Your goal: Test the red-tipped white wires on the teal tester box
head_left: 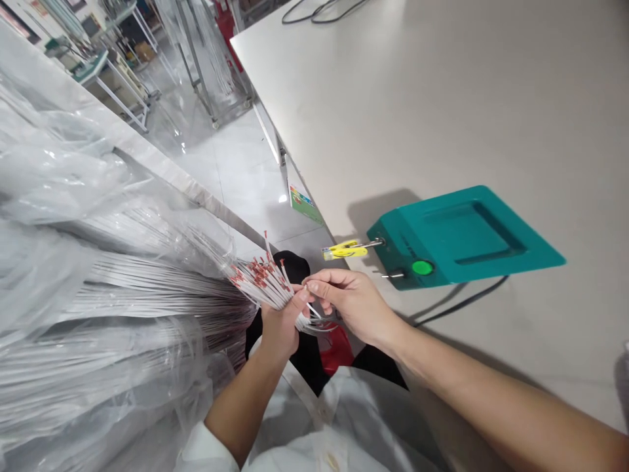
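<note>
My left hand is closed around a bundle of thin white wires, just above my lap. Many of the wires end in reddish-brown tips, which fan out to the upper left. Thumb and fingertips pinched, my right hand meets the left thumb at the bundle's right side. It seems to grip the end of a single white wire, mostly hidden by the fingers. Beyond my right hand, a teal device with a green round button rests on the table; a yellow clip sticks out from its front.
Long bundles of white wires in clear plastic fill the left side. The pale table spans the right, with a black cable behind the device. A wheeled metal rack stands on the floor farther off.
</note>
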A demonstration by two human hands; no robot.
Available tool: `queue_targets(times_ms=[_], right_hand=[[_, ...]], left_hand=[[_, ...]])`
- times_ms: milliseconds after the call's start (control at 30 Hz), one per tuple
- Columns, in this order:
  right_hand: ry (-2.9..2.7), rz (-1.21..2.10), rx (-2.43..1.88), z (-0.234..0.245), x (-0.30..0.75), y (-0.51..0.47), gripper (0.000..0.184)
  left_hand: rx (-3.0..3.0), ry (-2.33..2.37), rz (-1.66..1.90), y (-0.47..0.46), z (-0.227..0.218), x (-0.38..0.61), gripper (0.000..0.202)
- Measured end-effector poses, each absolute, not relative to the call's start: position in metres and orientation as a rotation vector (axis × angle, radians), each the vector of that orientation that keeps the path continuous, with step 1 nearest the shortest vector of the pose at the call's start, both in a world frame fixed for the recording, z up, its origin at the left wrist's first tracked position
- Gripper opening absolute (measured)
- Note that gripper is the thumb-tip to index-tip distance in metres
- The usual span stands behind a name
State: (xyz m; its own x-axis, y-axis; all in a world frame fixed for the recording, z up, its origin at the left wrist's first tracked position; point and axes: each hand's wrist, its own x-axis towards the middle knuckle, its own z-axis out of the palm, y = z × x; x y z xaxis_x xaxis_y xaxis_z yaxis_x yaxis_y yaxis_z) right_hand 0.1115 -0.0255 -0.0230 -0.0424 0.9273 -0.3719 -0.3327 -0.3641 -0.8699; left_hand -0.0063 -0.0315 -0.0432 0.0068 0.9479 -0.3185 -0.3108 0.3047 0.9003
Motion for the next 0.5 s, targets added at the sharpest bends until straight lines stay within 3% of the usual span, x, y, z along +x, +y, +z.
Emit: queue_targets(times_ms=[133,233,500], right_hand=[[-0.863,1.570,-1.216,-0.023,0.112,-0.026,0.027],[-1.226,1.190,-1.319,-0.024,0.113,-0.031,0.019],[-2.173,0.197,-1.348,-0.023,0.124,-0.039,0.021]], left_hand=[[0.705,1.126,1.148,-0.033,-0.042,-0.005,0.019],[0.707,1.135,1.143,-0.034,-0.041,-0.006,0.019],[1.020,1.194,0.969,-0.037,-0.044,-0.019,0.013]])
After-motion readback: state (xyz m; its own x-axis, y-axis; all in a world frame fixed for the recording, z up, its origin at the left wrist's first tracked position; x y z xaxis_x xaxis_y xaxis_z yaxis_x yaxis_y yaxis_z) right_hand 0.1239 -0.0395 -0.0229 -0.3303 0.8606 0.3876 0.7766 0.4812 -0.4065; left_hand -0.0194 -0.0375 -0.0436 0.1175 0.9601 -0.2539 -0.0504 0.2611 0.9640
